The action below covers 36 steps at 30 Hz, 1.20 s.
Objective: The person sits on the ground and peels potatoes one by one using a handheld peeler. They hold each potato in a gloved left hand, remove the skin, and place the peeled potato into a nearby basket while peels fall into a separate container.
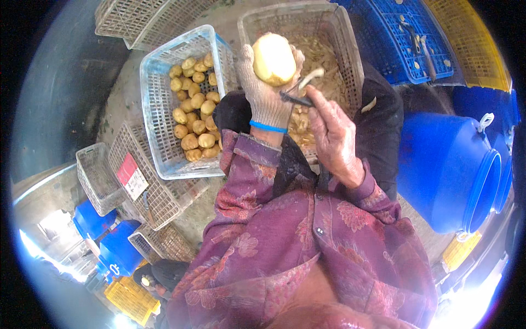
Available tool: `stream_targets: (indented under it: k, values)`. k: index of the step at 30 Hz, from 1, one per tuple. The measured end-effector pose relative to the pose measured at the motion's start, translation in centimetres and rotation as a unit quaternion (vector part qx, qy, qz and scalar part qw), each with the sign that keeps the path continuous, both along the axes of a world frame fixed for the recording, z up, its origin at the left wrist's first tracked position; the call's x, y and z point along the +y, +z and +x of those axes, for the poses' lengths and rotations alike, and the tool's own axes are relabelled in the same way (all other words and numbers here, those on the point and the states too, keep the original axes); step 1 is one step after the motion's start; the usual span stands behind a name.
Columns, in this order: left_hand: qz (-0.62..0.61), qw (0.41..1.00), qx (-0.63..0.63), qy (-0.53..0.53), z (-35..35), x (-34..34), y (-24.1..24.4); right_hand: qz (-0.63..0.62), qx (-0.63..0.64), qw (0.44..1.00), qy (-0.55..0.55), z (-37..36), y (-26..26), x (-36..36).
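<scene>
A pale potato (274, 59), its visible side peeled, rests in my left hand (269, 96), which wears a knitted glove with a blue band at the wrist. Bare, my right hand (335, 131) grips a dark-handled peeler (296, 98) just below and to the right of the potato. A strip of peel (313, 77) hangs on the peeler's blade. Beneath both hands stands a plastic crate (356, 53) with peelings (318, 47) in it. To the left, a light-blue crate (148, 103) holds several potatoes (198, 100).
Blue plastic barrels (439, 164) lie at the right. An upturned blue crate (431, 45) at upper right bears peelers or knives (427, 57). Grey crates (144, 177) with a red-and-white card (132, 177) stand at left. Another person's hand (158, 290) shows at lower left.
</scene>
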<state>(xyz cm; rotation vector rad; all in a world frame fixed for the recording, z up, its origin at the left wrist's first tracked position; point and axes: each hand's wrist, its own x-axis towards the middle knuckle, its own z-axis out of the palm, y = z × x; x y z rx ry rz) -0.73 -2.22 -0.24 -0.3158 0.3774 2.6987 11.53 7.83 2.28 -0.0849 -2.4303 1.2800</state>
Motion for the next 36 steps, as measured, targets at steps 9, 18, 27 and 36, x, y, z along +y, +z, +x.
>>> stream_targets:
  k: [9, 18, 27, 36]
  values:
    - [-0.055, 0.997, -0.031, 0.033, 0.4, 1.0, -0.1, 0.023, 0.055, 0.997, -0.045, -5.0, 0.4, 0.1]
    - [-0.055, 0.998, -0.039, 0.015, 0.7, 1.8, 0.9, 0.022, 0.047, 0.998, -0.044, -4.0, 1.4, 2.1]
    - [-0.097, 0.994, -0.019, 0.051, -0.5, 0.6, 0.0, 0.005, -0.007, 1.0, 0.02, 0.2, 0.4, 1.0]
    - [-0.087, 0.995, 0.004, 0.039, 0.8, 0.9, 1.7, -0.001, 0.064, 0.998, -0.018, -5.9, 1.4, 1.3]
